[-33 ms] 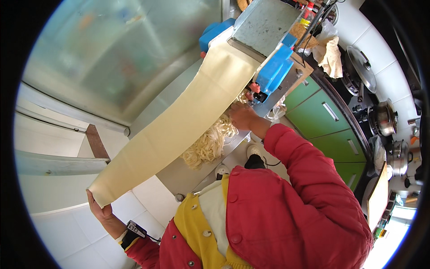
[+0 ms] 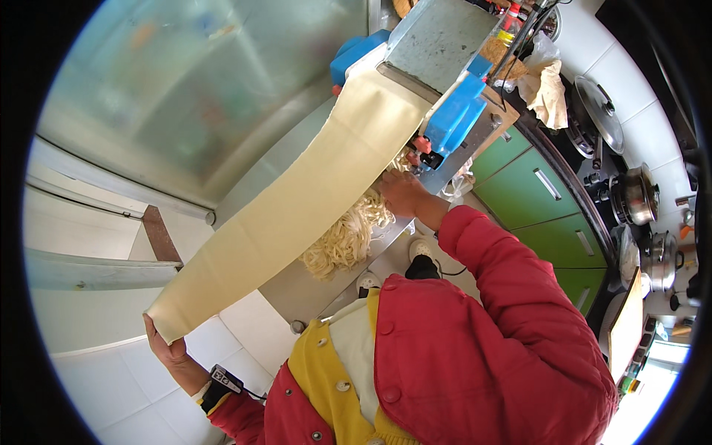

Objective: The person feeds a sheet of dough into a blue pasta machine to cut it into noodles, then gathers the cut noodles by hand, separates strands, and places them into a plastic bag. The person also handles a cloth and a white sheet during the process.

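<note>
left hand (image 2: 167,348) grips dough sheet (image 2: 297,200) end edge

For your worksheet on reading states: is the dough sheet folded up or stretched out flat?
Stretched out flat. The dough sheet runs as one smooth band from the blue machine down to the left hand, which holds its end.

A long, pale cream dough sheet (image 2: 297,208) stretches taut from my left hand (image 2: 169,348) up to the noodle machine (image 2: 437,67) — smooth, flat, even in width, running diagonally from lower left to upper right. My fingers hold its lower end from beneath, the edge folded over them. Its upper end enters the grey and blue machine. Below the rollers, cut noodles (image 2: 345,237) hang in a tangled, pale yellow bunch — my right hand (image 2: 400,194) is up against the strands where they come out.
</note>
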### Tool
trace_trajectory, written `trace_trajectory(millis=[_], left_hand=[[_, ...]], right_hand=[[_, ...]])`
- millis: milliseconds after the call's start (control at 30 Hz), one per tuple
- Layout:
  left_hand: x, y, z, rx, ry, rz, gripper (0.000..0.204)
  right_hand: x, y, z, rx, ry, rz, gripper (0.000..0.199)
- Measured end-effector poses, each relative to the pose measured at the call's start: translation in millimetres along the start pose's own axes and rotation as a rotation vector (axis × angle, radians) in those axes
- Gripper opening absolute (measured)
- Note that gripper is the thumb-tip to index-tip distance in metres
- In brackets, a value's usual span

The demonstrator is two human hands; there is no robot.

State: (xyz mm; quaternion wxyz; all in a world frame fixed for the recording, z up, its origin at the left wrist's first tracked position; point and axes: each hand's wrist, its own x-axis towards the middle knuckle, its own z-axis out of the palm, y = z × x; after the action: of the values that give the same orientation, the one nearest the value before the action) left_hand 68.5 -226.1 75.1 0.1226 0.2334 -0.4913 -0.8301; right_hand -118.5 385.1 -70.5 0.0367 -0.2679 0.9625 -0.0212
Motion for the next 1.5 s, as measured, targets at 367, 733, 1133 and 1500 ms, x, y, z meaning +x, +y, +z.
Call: trace_trajectory(millis=[367,733,1133,1500], left_hand=[[-7,-14,0,-0.066,0.015,-0.018,0.049],[-6,-13,12,-0.062,0.033,-0.031,0.047],[6,31,90,0.168,-0.101,0.178,0.037],[-32,27,95,0.239,0.088,0.270,0.035]], right_hand=[[10,2,16,0.145,0.042,0.027,0.028],[51,-74,28,0.471,0.037,0.098,0.039],[74,-123,-29,0.884,0.006,-0.203,0.048],[57,-101,-29,0.832,0.141,-0.131,0.048]])
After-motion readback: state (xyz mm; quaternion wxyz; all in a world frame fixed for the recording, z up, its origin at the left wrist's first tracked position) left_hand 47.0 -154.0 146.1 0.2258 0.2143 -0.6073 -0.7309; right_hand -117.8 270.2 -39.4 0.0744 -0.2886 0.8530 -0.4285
